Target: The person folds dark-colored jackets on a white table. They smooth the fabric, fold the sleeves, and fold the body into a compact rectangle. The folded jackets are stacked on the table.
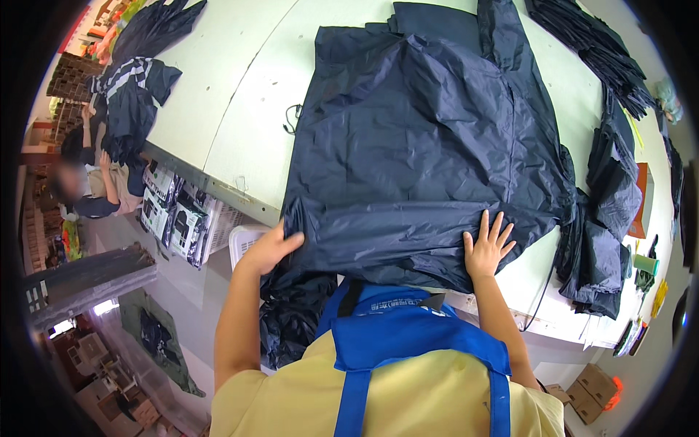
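A large navy garment (415, 146) of thin, crinkled fabric lies spread across the white worktop (240, 95), its near hem hanging over the edge at six o'clock. The left hand (271, 250) curls round the hem's corner at about seven o'clock, thumb on top, gripping the cloth. The right hand (486, 246) lies flat on the garment at about five o'clock, fingers spread wide, holding nothing.

At three o'clock a heap of dark folded pieces (604, 218) sits beside the garment, with an orange flat rectangle (639, 200) beyond it and a small green roll (645, 264) just below. Under the worktop at nine o'clock stand black-and-white printed packages (175, 215) next to a white slatted basket (244, 240). Brown cardboard boxes (586, 390) sit on the floor at four o'clock. Another person (91, 186) works on a dark striped garment (131, 95) at ten o'clock.
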{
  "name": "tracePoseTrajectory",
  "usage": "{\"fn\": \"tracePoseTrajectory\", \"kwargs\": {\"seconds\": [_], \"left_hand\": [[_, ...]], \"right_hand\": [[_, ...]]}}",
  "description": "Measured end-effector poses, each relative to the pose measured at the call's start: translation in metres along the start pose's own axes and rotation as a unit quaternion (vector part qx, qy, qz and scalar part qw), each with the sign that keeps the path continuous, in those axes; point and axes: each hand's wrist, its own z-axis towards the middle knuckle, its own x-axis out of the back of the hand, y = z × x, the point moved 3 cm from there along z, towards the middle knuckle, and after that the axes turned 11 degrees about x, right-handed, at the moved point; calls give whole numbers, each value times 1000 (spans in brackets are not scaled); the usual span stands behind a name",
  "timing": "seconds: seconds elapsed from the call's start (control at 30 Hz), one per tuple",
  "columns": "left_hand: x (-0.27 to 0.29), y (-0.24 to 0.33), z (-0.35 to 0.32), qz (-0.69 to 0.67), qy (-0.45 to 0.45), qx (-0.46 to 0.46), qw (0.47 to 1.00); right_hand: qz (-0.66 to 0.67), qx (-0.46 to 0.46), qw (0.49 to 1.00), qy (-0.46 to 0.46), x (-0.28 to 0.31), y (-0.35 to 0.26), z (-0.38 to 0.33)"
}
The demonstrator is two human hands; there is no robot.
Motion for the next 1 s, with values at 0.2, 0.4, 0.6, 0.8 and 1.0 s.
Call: {"fn": "tracePoseTrajectory", "kwargs": {"seconds": [0.2,0.4,0.6,0.8,1.0], "left_hand": [[20,-13,20,-291,-75,31,953],[-23,33,40,-230,-3,-20,973],[1,19,39,-42,-75,7,996],[39,10,55,-56,65,29,996],[94,-30,46,-37,216,63,974]], "right_hand": [[0,-1,1000,-6,2,1,1],[0,-8,1000,-4,4,2,0],[2,-11,1000,0,3,3,0],[3,-1,1000,18,2,1,-2],[-2,-13,1000,22,3,4,1]]}}
